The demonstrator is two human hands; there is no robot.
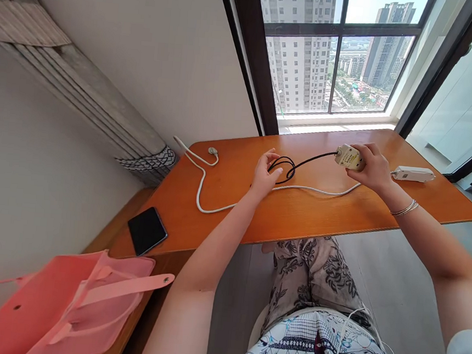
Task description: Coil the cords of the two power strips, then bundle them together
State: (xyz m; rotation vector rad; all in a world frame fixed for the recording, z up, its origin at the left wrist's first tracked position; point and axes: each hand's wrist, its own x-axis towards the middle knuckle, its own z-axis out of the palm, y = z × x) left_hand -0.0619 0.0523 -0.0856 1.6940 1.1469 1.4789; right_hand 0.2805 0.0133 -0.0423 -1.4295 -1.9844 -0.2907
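A cream power adapter (350, 157) with a printed label is held in my right hand (371, 166), raised over the wooden table (231, 226). From its left end runs a black cable (314, 159), gathered into loose loops beside my left hand (264, 174). That hand is open, its thumb and fingers apart around the near side of the loops; part of the cable is hidden behind it. A white power strip (413, 174) lies to the right of my right hand. Its white cord (212, 211) crosses the table beneath both arms to a plug (213, 151) at the left.
A black phone (147, 231) rests near the table's left front corner. Next to it is an open pink bag (67, 305) with a strap. Behind the table stand a window (337, 53) and a wall, with a tied curtain (103, 94) at the left.
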